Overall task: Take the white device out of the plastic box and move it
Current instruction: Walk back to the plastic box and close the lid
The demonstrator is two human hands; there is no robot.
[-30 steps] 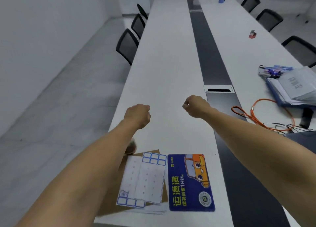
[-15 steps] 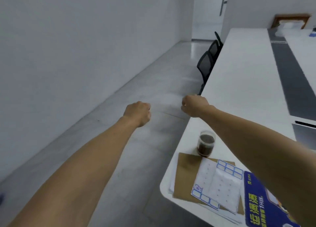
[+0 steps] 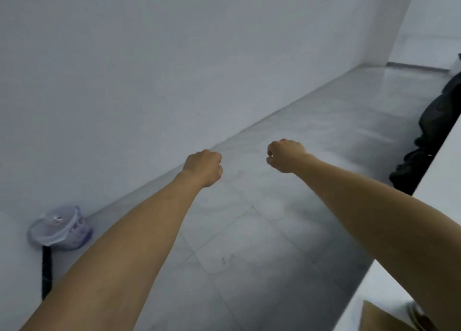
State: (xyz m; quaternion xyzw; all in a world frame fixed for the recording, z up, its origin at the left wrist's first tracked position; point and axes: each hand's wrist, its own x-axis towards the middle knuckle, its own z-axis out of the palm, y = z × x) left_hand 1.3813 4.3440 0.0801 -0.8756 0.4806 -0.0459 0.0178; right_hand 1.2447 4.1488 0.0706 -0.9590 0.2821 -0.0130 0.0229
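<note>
A clear plastic box (image 3: 60,228) with a lid sits on the floor at the left, against the white wall. Something white with dark marks shows through its lid; I cannot tell what it is. My left hand (image 3: 204,167) is held out over the floor as a fist, well to the right of the box and apart from it. My right hand (image 3: 285,155) is also a fist, stretched out beside the left one. Neither hand holds anything.
The white table's edge (image 3: 369,283) runs along the right, with a brown envelope (image 3: 384,318) at the bottom right corner. A black chair (image 3: 434,131) stands by the table further back. A black strip (image 3: 46,270) runs along the floor below the box.
The view has swung left from the table to the floor and wall, bringing the plastic box into sight. Both fists stay outstretched and closed.
</note>
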